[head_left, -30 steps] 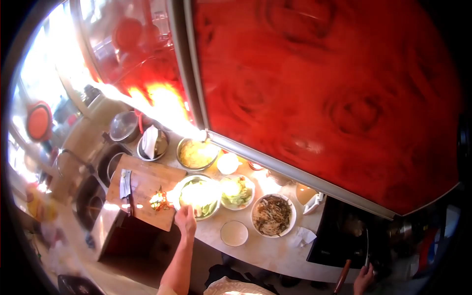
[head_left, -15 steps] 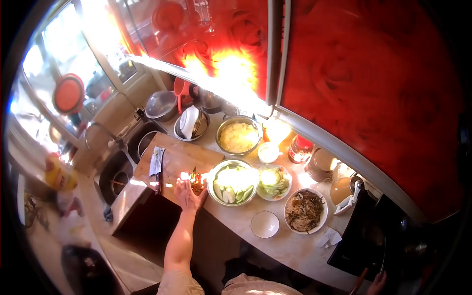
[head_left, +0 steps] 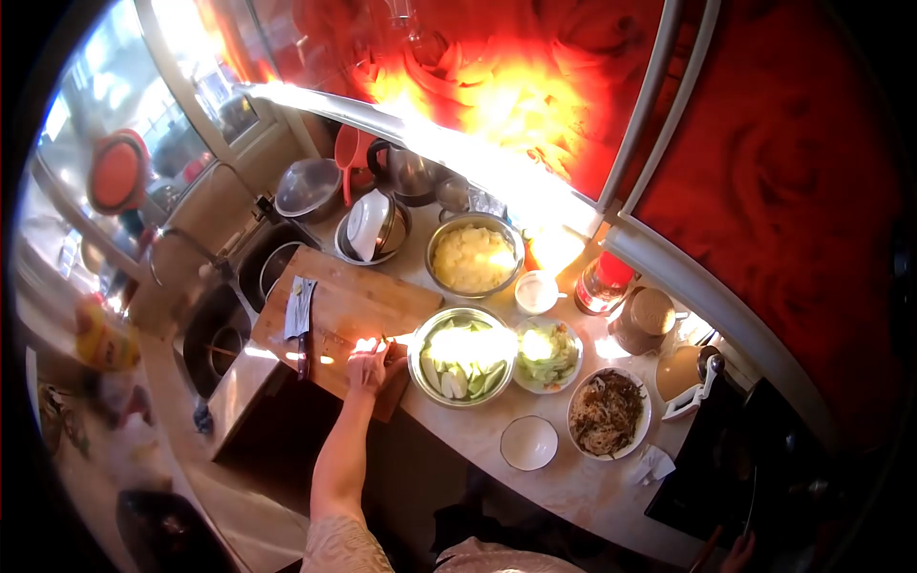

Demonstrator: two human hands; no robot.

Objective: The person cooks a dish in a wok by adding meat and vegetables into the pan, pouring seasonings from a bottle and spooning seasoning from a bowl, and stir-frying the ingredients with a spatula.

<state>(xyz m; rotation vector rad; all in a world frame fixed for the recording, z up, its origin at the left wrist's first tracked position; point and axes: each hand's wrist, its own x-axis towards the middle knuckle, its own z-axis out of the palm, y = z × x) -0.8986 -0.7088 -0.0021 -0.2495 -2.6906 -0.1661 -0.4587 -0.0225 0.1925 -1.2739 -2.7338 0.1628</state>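
My left hand (head_left: 367,367) is at the front right of a wooden cutting board (head_left: 358,293). Its fingers are closed over chopped reddish pieces, mostly hidden beneath them; a few dark bits show on the wood. A cleaver (head_left: 300,320) lies toward the board's left side. Just right of that hand stands a metal bowl of sliced pale-green vegetable (head_left: 460,380). My right hand (head_left: 738,553), dim at the lower right edge, appears closed on a long thin-handled utensil (head_left: 750,506) near a black stove (head_left: 688,492). A wooden handle (head_left: 707,546) is beside it.
Behind is a bowl of yellow pieces (head_left: 473,250). Rightward are a plate of cut greens (head_left: 554,361), a white bowl (head_left: 529,443) and a plate of dark shredded food (head_left: 608,420). A sink (head_left: 205,334) lies left; red cabinets (head_left: 764,191) overhang the counter.
My left hand, spread beside the chopped pieces before, has drawn its fingers together over them. The camera view has shifted slightly. My right hand stays near the stove.
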